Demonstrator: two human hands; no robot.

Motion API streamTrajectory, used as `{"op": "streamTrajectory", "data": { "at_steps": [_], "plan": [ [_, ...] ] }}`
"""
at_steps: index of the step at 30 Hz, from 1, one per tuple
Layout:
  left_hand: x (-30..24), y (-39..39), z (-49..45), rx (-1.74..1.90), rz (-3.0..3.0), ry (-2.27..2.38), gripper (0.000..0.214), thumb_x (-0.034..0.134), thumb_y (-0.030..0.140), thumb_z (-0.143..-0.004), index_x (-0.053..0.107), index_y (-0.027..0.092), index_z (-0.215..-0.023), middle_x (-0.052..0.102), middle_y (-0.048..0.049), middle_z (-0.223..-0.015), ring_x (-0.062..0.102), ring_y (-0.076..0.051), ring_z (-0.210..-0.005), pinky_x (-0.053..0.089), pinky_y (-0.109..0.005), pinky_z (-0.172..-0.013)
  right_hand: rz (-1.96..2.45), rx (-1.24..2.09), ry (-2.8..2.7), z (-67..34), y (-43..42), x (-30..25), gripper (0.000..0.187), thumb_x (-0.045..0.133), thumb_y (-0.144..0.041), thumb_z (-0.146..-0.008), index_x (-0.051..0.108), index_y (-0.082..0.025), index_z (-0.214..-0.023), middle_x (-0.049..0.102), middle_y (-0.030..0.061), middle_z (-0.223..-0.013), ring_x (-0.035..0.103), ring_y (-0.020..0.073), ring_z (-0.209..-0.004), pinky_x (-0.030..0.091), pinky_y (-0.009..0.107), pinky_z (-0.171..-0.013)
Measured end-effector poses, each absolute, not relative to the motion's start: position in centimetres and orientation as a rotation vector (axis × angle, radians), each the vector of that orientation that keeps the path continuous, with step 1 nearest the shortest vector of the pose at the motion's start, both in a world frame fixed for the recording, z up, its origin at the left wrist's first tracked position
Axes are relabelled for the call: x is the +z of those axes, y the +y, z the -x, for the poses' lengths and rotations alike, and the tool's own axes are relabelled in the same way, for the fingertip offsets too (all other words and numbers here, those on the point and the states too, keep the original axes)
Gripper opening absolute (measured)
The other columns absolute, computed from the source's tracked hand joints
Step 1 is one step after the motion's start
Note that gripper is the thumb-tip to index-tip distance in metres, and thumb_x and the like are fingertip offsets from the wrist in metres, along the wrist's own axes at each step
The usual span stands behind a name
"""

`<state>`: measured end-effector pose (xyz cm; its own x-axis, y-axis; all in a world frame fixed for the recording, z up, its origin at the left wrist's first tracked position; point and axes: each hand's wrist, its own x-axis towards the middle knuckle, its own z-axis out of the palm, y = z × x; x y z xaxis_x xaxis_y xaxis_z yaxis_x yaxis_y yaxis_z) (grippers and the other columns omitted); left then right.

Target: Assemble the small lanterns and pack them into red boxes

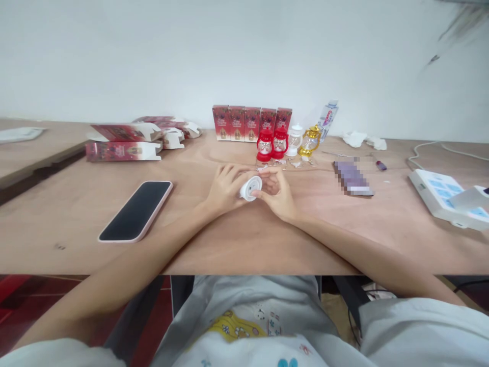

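The white piece [251,188] is held between the two hands over the middle of the table [237,244], its round end tipped toward the wearer, with a small dark patch near its centre. The left hand [226,189] is partly closed, its fingers bent around the side and back of the piece. The right hand [280,196] is curled with a loose hollow in the palm; its thumb lies at the near edge of the round face, and its fingertips reach toward the top edge.

It looks like smooth moulded plastic, so it is probably light and stiff, and rather slippery under dry fingertips. The rim seems the firmest place to take hold, with the other hand steadying the side. If its hidden part resembles the white lantern [294,141] standing behind, it may carry a clear globe and thin handle; those would be the fragile parts, poor places to squeeze. How the concealed end is built, I cannot tell. Red lanterns [264,146] and a gold lantern [310,141] stand nearby, before the upright boxes [252,122].
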<state>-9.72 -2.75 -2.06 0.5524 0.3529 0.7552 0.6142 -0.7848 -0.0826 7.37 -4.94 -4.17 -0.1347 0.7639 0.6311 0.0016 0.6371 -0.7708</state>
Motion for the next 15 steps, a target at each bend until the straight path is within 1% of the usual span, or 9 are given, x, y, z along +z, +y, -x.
{"op": "streamTrajectory", "data": {
  "at_steps": [3, 6, 8, 10, 15],
  "plan": [
    [-2.06, -2.85, 9.62, -1.089, 2.450, -0.806, 0.035, 0.054, 0.043, -0.084, 0.062, 0.022, -0.110, 0.067, -0.0095, -0.108, 0.057, -0.024, -0.095, 0.039, -0.038, -0.079, 0.658, 0.742, -1.550, -7.31, -4.98, -4.19, 0.043, 0.074, -0.046, -0.069, 0.044, -0.025, -0.091, 0.057, -0.0017, -0.087, 0.062, 0.0123, -0.077, 0.054, 0.028, -0.074],
    [-2.07, -2.90, 9.55, -1.082, 2.475, -0.802, 0.034, 0.054, 0.044, -0.084, 0.062, 0.022, -0.109, 0.066, -0.0096, -0.108, 0.057, -0.024, -0.095, 0.039, -0.038, -0.079, 0.647, 0.666, -1.601, -7.36, -5.16, -4.09, 0.029, 0.070, -0.042, -0.075, 0.051, -0.023, -0.085, 0.056, -0.0011, -0.084, 0.059, 0.0123, -0.076, 0.052, 0.028, -0.072],
    [-2.10, -2.83, 9.54, -1.109, 2.478, -0.796, 0.036, 0.055, 0.044, -0.084, 0.061, 0.020, -0.110, 0.066, -0.0103, -0.108, 0.057, -0.024, -0.096, 0.039, -0.038, -0.080, 0.614, 0.593, -1.637, -7.42, -5.28, -3.99, 0.019, 0.066, -0.038, -0.080, 0.056, -0.022, -0.084, 0.056, 0.0003, -0.084, 0.058, 0.0134, -0.079, 0.051, 0.029, -0.074],
    [-2.12, -2.71, 9.56, -1.146, 2.465, -0.784, 0.038, 0.056, 0.044, -0.083, 0.060, 0.019, -0.111, 0.066, -0.0109, -0.107, 0.057, -0.024, -0.097, 0.039, -0.037, -0.080, 0.589, 0.532, -1.671, -7.49, -5.37, -3.85, 0.013, 0.063, -0.035, -0.083, 0.061, -0.022, -0.085, 0.056, 0.0016, -0.085, 0.058, 0.0146, -0.083, 0.050, 0.030, -0.077],
    [-2.19, -2.49, 9.63, -1.115, 2.462, -0.811, 0.039, 0.056, 0.046, -0.083, 0.060, 0.019, -0.112, 0.066, -0.0101, -0.107, 0.057, -0.024, -0.096, 0.040, -0.037, -0.081, 0.629, 0.546, -1.717, -7.56, -5.38, -3.57, 0.012, 0.062, -0.034, -0.084, 0.065, -0.023, -0.079, 0.054, 0.0025, -0.086, 0.056, 0.0157, -0.086, 0.048, 0.031, -0.079]
  ]
}}
